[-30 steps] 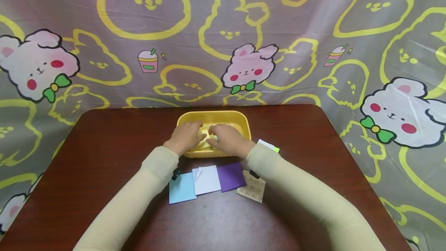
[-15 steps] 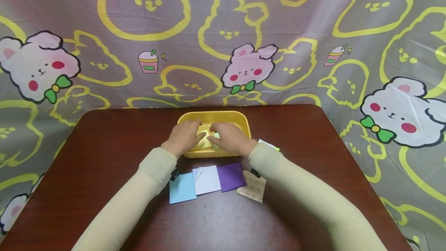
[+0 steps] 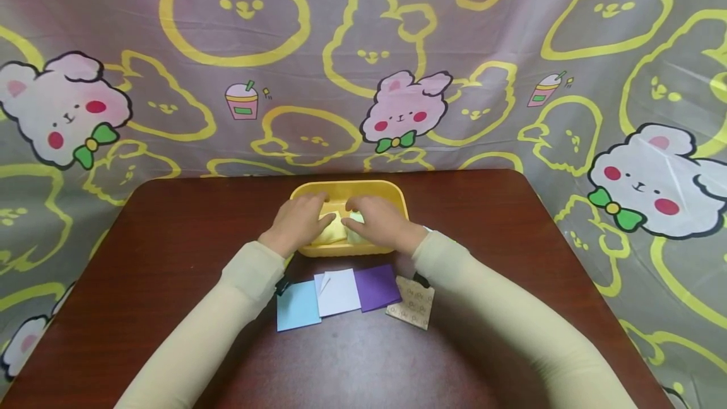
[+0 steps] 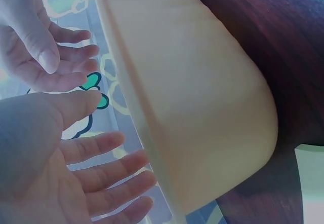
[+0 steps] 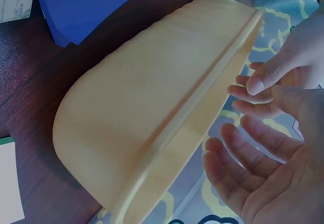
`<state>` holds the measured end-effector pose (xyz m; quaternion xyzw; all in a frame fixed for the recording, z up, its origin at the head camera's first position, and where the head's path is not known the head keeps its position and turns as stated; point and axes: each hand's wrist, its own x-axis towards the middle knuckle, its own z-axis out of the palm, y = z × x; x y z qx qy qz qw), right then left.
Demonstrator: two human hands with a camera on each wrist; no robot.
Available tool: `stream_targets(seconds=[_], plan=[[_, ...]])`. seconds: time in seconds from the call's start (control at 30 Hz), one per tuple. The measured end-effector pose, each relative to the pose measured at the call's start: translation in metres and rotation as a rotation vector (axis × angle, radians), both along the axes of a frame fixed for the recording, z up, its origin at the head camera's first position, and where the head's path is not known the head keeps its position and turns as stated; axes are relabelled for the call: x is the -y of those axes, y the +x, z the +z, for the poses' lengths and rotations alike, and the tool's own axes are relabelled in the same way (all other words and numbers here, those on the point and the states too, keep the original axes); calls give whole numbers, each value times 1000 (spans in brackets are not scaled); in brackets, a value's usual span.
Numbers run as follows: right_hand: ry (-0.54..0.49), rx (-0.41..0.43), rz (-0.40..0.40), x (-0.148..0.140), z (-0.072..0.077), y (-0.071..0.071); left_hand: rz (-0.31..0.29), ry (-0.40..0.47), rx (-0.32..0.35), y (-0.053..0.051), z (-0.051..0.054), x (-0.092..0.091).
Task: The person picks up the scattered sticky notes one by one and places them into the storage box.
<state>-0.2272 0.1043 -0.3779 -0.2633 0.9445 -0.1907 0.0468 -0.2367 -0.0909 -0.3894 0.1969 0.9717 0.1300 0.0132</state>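
A yellow plastic basket (image 3: 352, 250) stands near the back of the table. My left hand (image 3: 298, 219) hovers over its left part and my right hand (image 3: 383, 219) over its right part. Inside lie a pale yellow square (image 3: 334, 231), like a paper pad, and a pale green piece (image 3: 355, 233), partly hidden by the right hand. Both wrist views show the fingers loosely bent above the basket's rim, palms facing, with nothing held. The left hand (image 4: 96, 173) looks close to the rim in its wrist view; whether it touches cannot be told.
Before the basket lie a light blue pad (image 3: 298, 308), a white pad (image 3: 341, 295) with a lifted strip, a purple pad (image 3: 377, 289) and a beige patterned pad (image 3: 414, 303). A white sheet (image 5: 9, 183) shows in the right wrist view. A patterned curtain (image 3: 318, 36) hangs behind the table.
Both hands have drawn slightly apart, the left one leftward and the right one rightward. More of the pale yellow and pale green pieces shows between them. The pads in front have stayed put.
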Motion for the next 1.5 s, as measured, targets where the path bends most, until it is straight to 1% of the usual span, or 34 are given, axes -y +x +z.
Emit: stream_targets(seconds=[0.2,0.4,0.73,0.93,1.23,1.5], plan=[[-17,-9,-3,-2,1,1,-11,16,-27,2,0,0],[-42,-27,4,-8,2,4,-18,18,-49,5,3,-2],[-54,-37,-22,-18,3,9,-28,37,-58,11,6,-5],[-62,-41,-31,-21,6,13,-38,37,-61,14,8,-9],[-66,-50,-60,-25,11,16,-52,62,-62,21,11,-13],[-68,-63,-91,-36,13,20,-83,60,-63,23,13,-20]])
